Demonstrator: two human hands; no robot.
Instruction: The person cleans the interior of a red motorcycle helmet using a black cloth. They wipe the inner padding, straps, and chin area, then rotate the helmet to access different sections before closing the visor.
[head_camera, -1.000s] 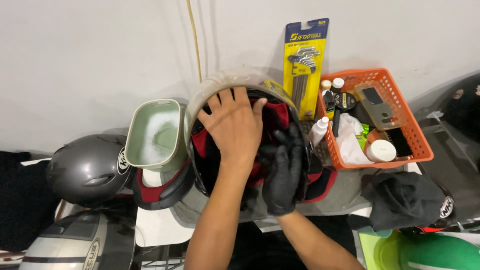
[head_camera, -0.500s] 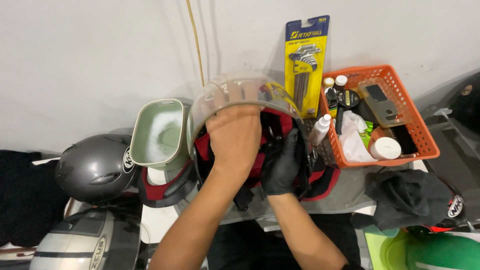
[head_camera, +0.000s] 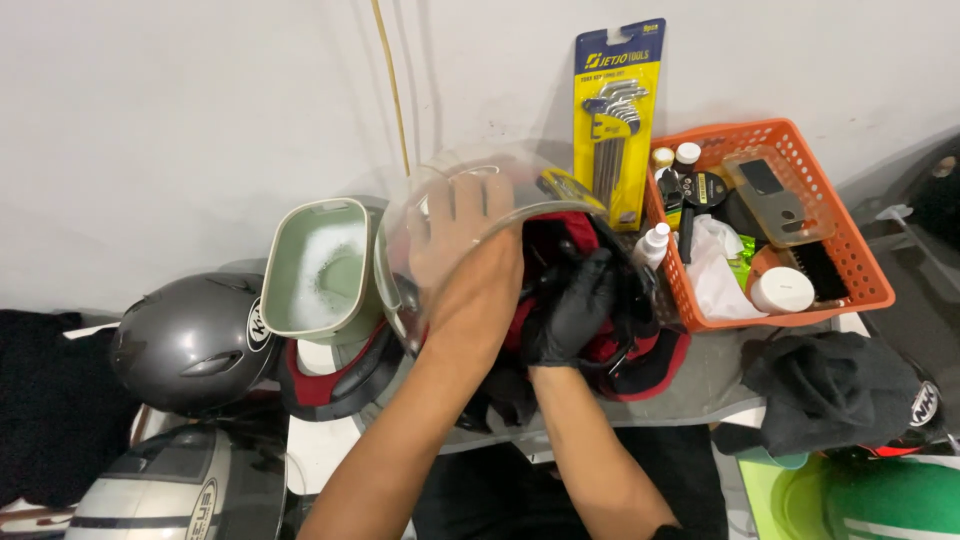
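A helmet with red and black padding (head_camera: 640, 355) lies on the bench before me, its clear visor (head_camera: 440, 190) raised in an arch over it. My bare left hand (head_camera: 462, 232) lies flat under the visor with fingers spread and shows through the plastic. Whether it touches the visor's inner face I cannot tell. My right hand (head_camera: 572, 308), in a black glove, grips the dark inner edge of the helmet just right of my left wrist.
A pale green tub of foamy water (head_camera: 322, 268) stands left of the helmet. An orange basket (head_camera: 858, 262) of bottles and brushes is at right, with a yellow hex key pack (head_camera: 616, 120) against the wall. Grey helmets (head_camera: 185, 340) (head_camera: 165, 495) sit left; black cloth (head_camera: 835, 390) lies right.
My left hand slid from the top of the helmet to under the clear visor, which now arches higher over it. My gloved right hand kept its hold on the helmet.
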